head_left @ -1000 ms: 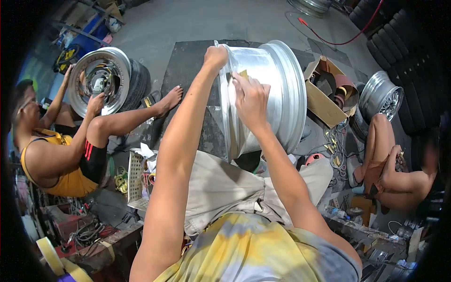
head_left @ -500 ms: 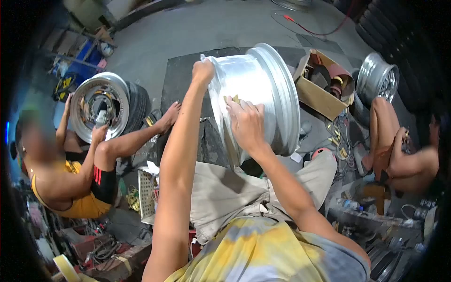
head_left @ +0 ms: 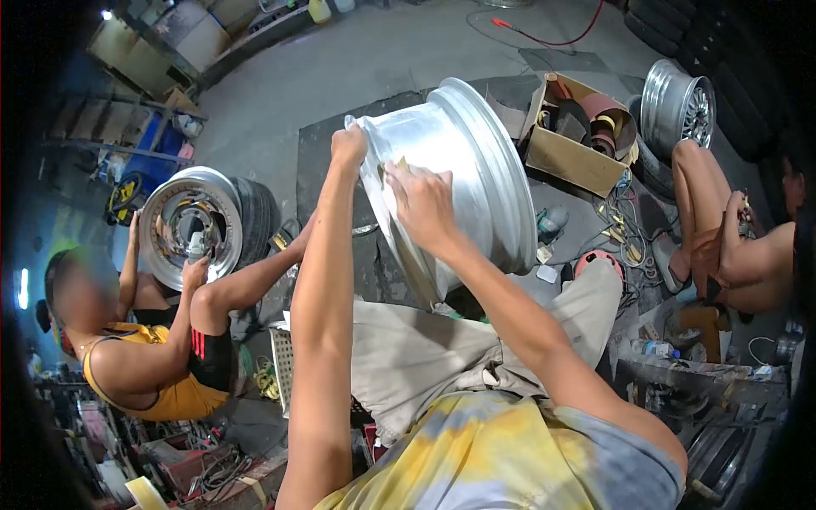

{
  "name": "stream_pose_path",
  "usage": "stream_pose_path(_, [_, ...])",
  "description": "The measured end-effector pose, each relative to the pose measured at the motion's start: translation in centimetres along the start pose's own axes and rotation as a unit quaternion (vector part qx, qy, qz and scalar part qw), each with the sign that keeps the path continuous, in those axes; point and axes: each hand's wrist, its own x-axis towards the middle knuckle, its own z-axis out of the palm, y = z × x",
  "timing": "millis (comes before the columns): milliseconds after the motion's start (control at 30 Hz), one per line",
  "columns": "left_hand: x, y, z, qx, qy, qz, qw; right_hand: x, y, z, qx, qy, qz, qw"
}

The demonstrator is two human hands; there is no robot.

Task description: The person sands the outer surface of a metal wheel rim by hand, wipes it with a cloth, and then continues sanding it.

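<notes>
A large silver wheel rim [head_left: 463, 170] lies on its side in front of me, its bare metal barrel facing up. My left hand [head_left: 348, 146] is closed round the rim's far left lip. On the barrel near that same lip rests my right hand [head_left: 422, 204], its fingers pressing a small yellowish-brown piece of sandpaper [head_left: 403, 164] to the metal. Most of the sandpaper is hidden under the fingers.
A cardboard box [head_left: 574, 166] with abrasive rolls stands right of the rim. At left, a person in yellow [head_left: 140, 365] works on a polished wheel [head_left: 183, 225] with a tool. Another person sits at right beside a silver wheel [head_left: 676, 106]. Cables [head_left: 627, 238] lie on the floor.
My view has shifted a little, so the scene sits differently in frame. My right hand with the sandpaper is slightly nearer the far left lip. My left hand keeps its grip there.
</notes>
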Motion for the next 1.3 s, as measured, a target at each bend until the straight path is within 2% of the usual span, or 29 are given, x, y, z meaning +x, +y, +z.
stream_pose_path(100, [-0.1, 0.4, 0.0, 0.008, 0.013, 0.019, 1.000, -3.6, -0.8, -1.9, 0.000, -0.011, -0.016, 1.000])
stream_pose_path(333, [-1.2, 0.9, 0.1, -0.025, 0.023, 0.000, 0.999, 1.8, 1.3, 0.2, -0.027, 0.006, -0.085, 0.996])
stream_pose_path(367, [-0.7, 0.9, 0.1, -0.033, 0.010, -0.004, 0.999, 0.5, 1.3, -0.7, -0.038, -0.032, -0.066, 0.997])
stream_pose_path(500, [-0.7, 1.0, 0.6, -0.021, 0.033, 0.022, 0.999, -5.1, 1.5, -3.0, -0.077, -0.048, -0.083, 0.992])
stream_pose_path(633, [-1.9, 2.2, 0.0, -0.010, 0.029, 0.010, 0.999, 1.7, 3.0, -1.0, -0.094, -0.031, -0.128, 0.987])
stream_pose_path(700, [-1.0, 2.0, 0.1, -0.007, 0.027, 0.006, 1.000, 4.8, 3.4, -0.4, -0.107, -0.085, -0.140, 0.981])
stream_pose_path(800, [0.5, 2.0, 0.5, -0.020, 0.017, -0.014, 1.000, 0.6, 3.0, -2.3, -0.162, -0.117, -0.134, 0.971])
stream_pose_path(833, [0.5, 2.0, 0.5, -0.006, 0.018, -0.006, 1.000, -1.9, 2.7, -3.2, -0.144, -0.094, -0.144, 0.975])
stream_pose_path(867, [0.2, 1.9, 0.6, 0.009, 0.018, -0.001, 1.000, -2.1, 2.8, -3.2, -0.143, -0.101, -0.149, 0.973])
stream_pose_path(900, [-0.8, 2.3, 0.2, 0.066, 0.007, 0.043, 0.997, -2.4, 2.8, -3.1, -0.147, -0.089, -0.154, 0.973])
stream_pose_path(933, [-1.2, 2.4, 0.0, 0.071, 0.001, 0.038, 0.997, -3.0, 2.5, -3.2, -0.150, -0.076, -0.150, 0.974])
stream_pose_path(1000, [-1.6, 3.3, -0.4, 0.016, -0.001, -0.026, 1.000, 0.8, 3.1, -2.2, -0.150, -0.075, -0.143, 0.975])
stream_pose_path(1067, [0.1, 2.1, 0.5, 0.025, 0.025, 0.002, 0.999, 4.5, 3.5, -1.1, -0.157, -0.116, -0.145, 0.970])
stream_pose_path(1167, [1.3, 1.7, 0.7, 0.027, 0.013, -0.003, 1.000, 3.9, 4.0, -1.0, -0.151, -0.111, -0.166, 0.968])
stream_pose_path(1233, [1.6, 1.9, 0.4, 0.075, -0.009, 0.035, 0.997, -0.3, 3.4, -2.8, -0.183, -0.122, -0.168, 0.961])
stream_pose_path(1300, [2.3, 2.1, 0.6, 0.046, 0.001, 0.004, 0.999, -4.8, 3.0, -5.5, -0.154, -0.132, -0.174, 0.963])
